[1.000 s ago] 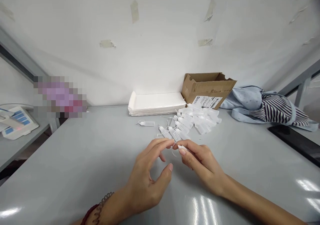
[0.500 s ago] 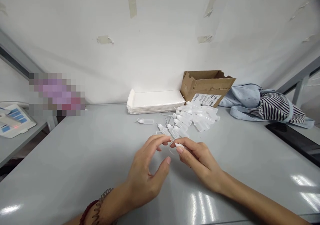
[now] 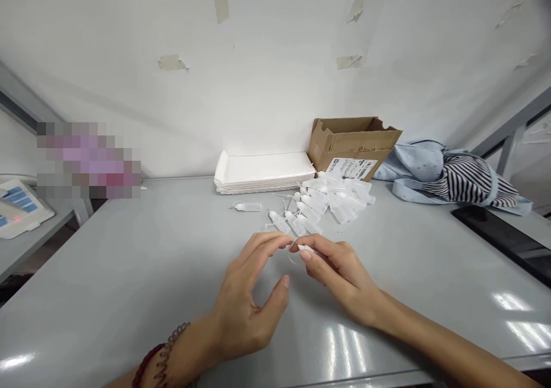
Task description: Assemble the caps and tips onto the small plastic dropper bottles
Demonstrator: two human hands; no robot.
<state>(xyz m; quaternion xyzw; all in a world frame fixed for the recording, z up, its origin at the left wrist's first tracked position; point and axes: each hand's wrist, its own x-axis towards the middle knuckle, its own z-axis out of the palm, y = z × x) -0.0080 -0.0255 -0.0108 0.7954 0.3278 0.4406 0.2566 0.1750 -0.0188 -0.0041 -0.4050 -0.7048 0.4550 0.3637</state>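
Observation:
Between the thumb and fingers of my right hand [image 3: 344,273] is a small white-tipped squeeze bottle [image 3: 306,249], most of it hidden by the hand. A thin looped strap hangs from its tip. My left hand [image 3: 253,296] is curved with thumb and fingers apart; its fingertips come up to the tip and strap, and whether they touch is hard to see. Just beyond my hands lies a pile of translucent squeeze bottles [image 3: 316,200] with similar straps. One single bottle [image 3: 249,207] lies apart to the left of the pile.
On the grey table [image 3: 150,262], a stack of white padded envelopes [image 3: 262,173] and an open cardboard box [image 3: 355,147] stand against the wall. To the right are a blue and striped cloth bag [image 3: 451,175] and a black phone [image 3: 503,239]. A pixelated patch covers the left.
The whole view has shifted slightly, so everything sits a little further left and up. My hands keep nearly the same pose around the bottle tip.

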